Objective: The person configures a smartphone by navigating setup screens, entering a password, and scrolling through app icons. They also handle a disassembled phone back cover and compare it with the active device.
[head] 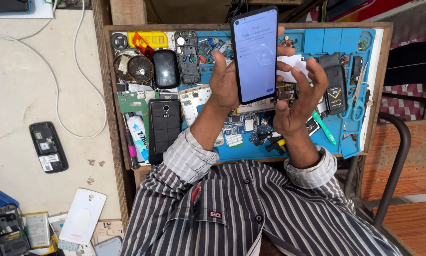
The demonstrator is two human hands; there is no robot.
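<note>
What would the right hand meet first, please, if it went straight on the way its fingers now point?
Probably the lit smartphone in the left hand: the right hand has its open fingers curled towards that phone's edge, though depth is unclear.

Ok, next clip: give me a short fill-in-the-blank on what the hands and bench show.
1. The left hand holds a smartphone whose screen is ____.
2. The right hand is ____, touching nothing.
3. The repair mat on the tray is ____ in colour.
4. The cable on the table to the left is ____.

Missing words: lit; open; blue; white
</note>
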